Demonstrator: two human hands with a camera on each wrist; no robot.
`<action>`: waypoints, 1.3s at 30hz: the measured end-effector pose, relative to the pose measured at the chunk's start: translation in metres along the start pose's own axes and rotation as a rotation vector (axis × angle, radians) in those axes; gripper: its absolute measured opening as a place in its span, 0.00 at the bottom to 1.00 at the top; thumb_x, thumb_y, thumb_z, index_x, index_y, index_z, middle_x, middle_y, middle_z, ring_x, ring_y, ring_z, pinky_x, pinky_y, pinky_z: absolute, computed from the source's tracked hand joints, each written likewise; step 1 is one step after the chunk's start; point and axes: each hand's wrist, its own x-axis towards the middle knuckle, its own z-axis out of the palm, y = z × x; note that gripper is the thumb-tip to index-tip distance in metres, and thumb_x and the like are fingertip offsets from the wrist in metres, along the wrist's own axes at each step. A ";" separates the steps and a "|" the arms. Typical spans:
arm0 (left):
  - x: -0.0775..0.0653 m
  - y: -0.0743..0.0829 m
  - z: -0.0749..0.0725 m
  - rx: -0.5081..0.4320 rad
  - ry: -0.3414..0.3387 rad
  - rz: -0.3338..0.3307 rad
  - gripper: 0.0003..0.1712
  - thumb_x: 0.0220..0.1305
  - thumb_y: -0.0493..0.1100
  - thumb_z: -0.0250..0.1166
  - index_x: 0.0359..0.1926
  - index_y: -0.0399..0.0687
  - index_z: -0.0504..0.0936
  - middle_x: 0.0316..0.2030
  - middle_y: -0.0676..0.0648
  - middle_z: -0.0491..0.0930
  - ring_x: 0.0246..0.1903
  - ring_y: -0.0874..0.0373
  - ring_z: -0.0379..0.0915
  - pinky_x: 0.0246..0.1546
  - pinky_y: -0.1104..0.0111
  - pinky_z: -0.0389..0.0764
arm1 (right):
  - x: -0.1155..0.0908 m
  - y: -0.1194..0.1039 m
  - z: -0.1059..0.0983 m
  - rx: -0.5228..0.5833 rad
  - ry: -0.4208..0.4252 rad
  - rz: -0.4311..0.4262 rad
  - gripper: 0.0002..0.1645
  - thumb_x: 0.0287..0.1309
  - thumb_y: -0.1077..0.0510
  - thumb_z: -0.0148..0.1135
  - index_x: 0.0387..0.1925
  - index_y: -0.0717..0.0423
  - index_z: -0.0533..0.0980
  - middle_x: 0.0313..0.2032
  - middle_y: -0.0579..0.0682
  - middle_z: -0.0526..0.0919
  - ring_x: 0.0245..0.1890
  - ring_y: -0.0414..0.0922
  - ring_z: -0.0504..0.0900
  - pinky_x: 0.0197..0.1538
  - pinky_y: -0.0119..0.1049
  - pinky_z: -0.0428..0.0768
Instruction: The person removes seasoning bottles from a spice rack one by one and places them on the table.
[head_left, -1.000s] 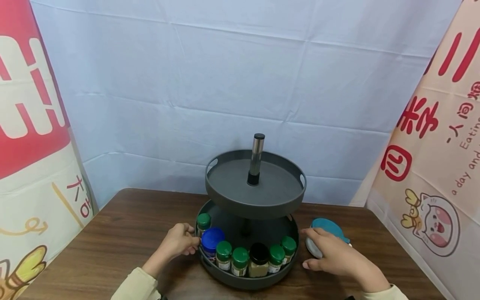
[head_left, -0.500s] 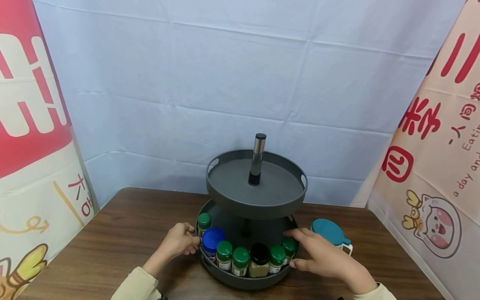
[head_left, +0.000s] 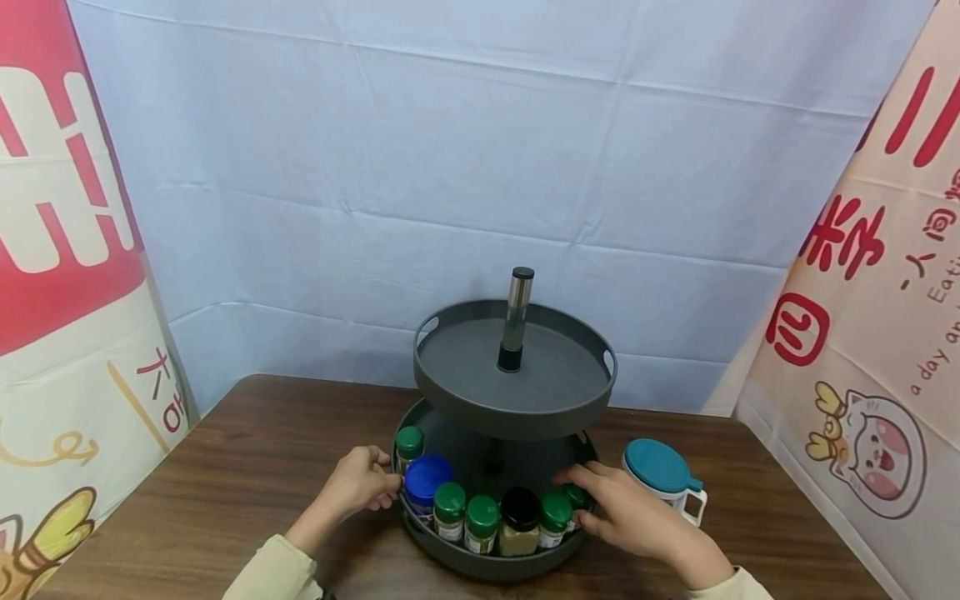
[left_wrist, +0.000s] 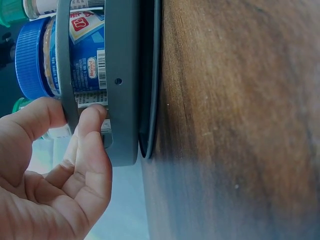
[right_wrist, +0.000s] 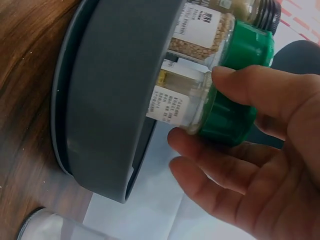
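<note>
- The green-capped jar is inside the lower tray, at the right end of the row; its base is hidden behind the wall, so I cannot tell whether it stands on the floor of the tray.
- The right hand grasps this jar near its cap, with the thumb on one side and bent fingers on the other. If this grip is only on the smooth cap, I think the jar could tilt or slip.
- Just beside it is another green-capped neighbour; a sideways push could knock it against the black-capped jar.
- The left hand pinches the rim of the lower tray at its handle slot, near the blue-lidded jar. If the tray can rotate, a weak hold or a pull could turn the whole row.
- Above is the upper tray; a jar lifted too straight might hit its edge.
- To the right, on the table, stands a teal-lidded container, near the right forearm; a careless elbow movement could disturb it.
</note>
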 end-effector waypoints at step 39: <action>0.003 -0.004 -0.001 -0.015 -0.001 0.043 0.22 0.49 0.34 0.65 0.42 0.22 0.71 0.16 0.46 0.78 0.15 0.54 0.76 0.16 0.65 0.78 | -0.010 -0.005 -0.032 -0.094 0.162 0.006 0.24 0.56 0.59 0.64 0.55 0.48 0.72 0.50 0.50 0.76 0.45 0.47 0.78 0.36 0.38 0.78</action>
